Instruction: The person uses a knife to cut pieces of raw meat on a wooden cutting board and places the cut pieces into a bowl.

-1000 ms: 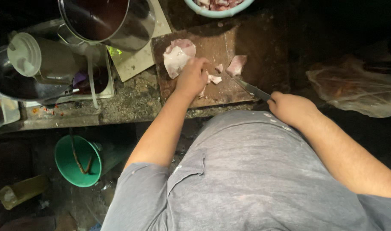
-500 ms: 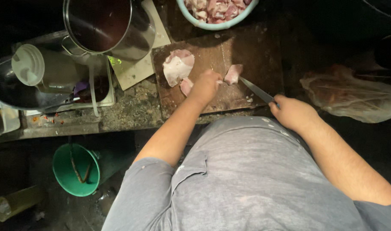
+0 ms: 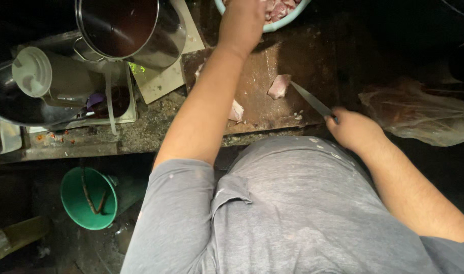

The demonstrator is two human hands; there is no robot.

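A person's right hand (image 3: 354,130) closes its fingers around the handle of a knife (image 3: 313,100), at the near right corner of a dark wooden cutting board (image 3: 313,56). The blade angles up and to the left across the board, its tip touching or just beside a pale pink piece of raw meat (image 3: 279,86) that lies near the board's middle. A second, smaller piece of meat (image 3: 236,111) sits by the board's near edge, partly hidden under the left forearm.

The left hand (image 3: 242,23) reaches across the board to its far edge, over the rim of a light blue bowl (image 3: 288,23) that holds more cut meat. The back of the hand faces the camera and its fingers curl downward; whether they grip anything cannot be told.

The board rests on a speckled stone worktop (image 3: 151,127). At the worktop's far left stand a large steel pot (image 3: 130,30) and, below it, a white plastic lid (image 3: 31,71) on a container. A pale flat board (image 3: 163,81) lies between the pot and the cutting board. To the right of the cutting board, near the worktop's right edge, lies a crumpled clear plastic bag (image 3: 419,114).

Below the worktop's near edge, on the floor to the left, stands a green bucket (image 3: 87,198). The person wears a grey T-shirt (image 3: 293,213).
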